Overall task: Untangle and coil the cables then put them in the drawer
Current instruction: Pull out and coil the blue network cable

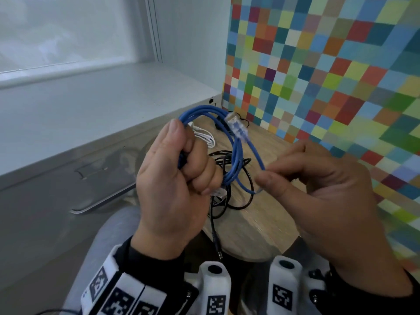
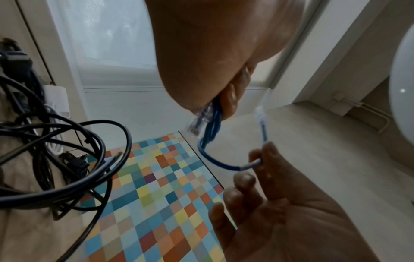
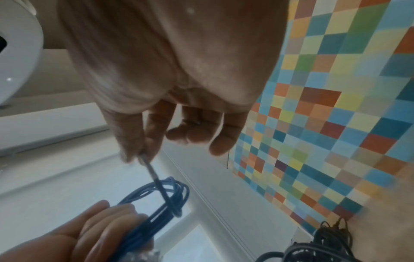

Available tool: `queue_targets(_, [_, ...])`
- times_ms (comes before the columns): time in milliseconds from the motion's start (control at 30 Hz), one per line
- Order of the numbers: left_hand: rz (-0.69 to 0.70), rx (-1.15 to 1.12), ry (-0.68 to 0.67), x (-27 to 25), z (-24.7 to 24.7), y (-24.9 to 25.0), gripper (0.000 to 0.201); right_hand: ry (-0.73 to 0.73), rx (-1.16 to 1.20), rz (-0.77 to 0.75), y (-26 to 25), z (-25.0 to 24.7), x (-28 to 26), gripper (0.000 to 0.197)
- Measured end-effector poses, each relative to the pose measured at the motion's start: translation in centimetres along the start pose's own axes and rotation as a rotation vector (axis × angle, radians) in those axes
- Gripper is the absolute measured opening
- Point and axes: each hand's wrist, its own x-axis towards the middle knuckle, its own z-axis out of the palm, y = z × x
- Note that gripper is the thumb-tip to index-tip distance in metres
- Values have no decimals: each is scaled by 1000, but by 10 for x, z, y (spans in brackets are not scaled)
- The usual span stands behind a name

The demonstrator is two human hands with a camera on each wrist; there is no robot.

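Observation:
My left hand (image 1: 179,178) grips a coil of blue network cable (image 1: 236,153) in a fist, held above the small wooden table (image 1: 261,226). The cable's free end, with a clear plug (image 1: 236,127), loops out to the right. My right hand (image 1: 318,189) pinches that free end between thumb and forefinger, its other fingers loosely spread. In the left wrist view the blue cable (image 2: 215,159) runs from my fist to the right hand's fingertips (image 2: 264,156). In the right wrist view the blue coil (image 3: 165,196) hangs below the pinch. A tangle of black cables (image 1: 227,178) and a white cable (image 1: 205,137) lie on the table.
A grey cabinet with a drawer front and handle (image 1: 100,205) stands to the left, under a white window sill (image 1: 102,92). A checkered multicolour panel (image 1: 329,76) rises along the table's right side. A black cable end (image 1: 216,242) hangs over the table's near edge.

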Motion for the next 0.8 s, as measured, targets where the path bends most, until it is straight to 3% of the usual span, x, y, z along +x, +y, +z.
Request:
queue_targets(200, [10, 81, -35, -2, 4, -9, 33, 91, 61, 85, -5, 7, -1, 23])
queue_targets(433, [43, 191, -43, -5, 8, -13, 31, 16, -213, 113, 11, 5, -2, 24])
queue_targets(600, [36, 183, -95, -6, 9, -18, 31, -89, -244, 78, 15, 17, -3, 16])
queue_targets(700, [65, 164, -36, -5, 7, -17, 36, -156, -206, 121, 17, 21, -3, 19])
queue_targets(800, [88, 120, 48, -4, 8, -17, 35, -318, -202, 188, 16, 17, -3, 30])
